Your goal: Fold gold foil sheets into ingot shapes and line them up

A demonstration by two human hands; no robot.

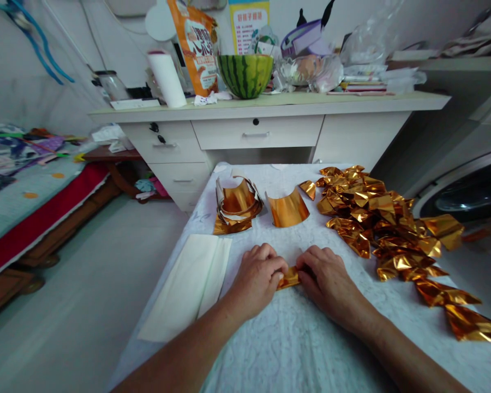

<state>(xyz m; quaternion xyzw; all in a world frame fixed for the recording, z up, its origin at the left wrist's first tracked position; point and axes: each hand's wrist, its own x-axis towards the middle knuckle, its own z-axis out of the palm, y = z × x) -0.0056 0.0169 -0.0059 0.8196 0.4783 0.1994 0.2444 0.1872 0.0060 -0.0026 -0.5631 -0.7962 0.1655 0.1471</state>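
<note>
A narrow folded strip of gold foil paper point(288, 279) lies between my hands on the cloth-covered table point(278, 349). My left hand point(259, 278) is closed on its left end, with thumb and fingers pressed together. At the other end my right hand point(325, 281) grips the strip, its fingertips partly hidden. Just beyond my hands stands a curved gold foil sheet point(288, 209). Left of that sits a curled stack of gold foil sheets point(237, 202) with white backing. Flat beside my left forearm are white paper sheets point(184, 286).
A large pile of folded gold foil pieces point(364, 202) spreads along the table's right side. Behind the table is a white desk point(257, 131) bearing a cut watermelon point(245, 75) and an orange snack bag point(196, 49). A washing machine point(466, 174) stands right, a bed point(36, 191) left.
</note>
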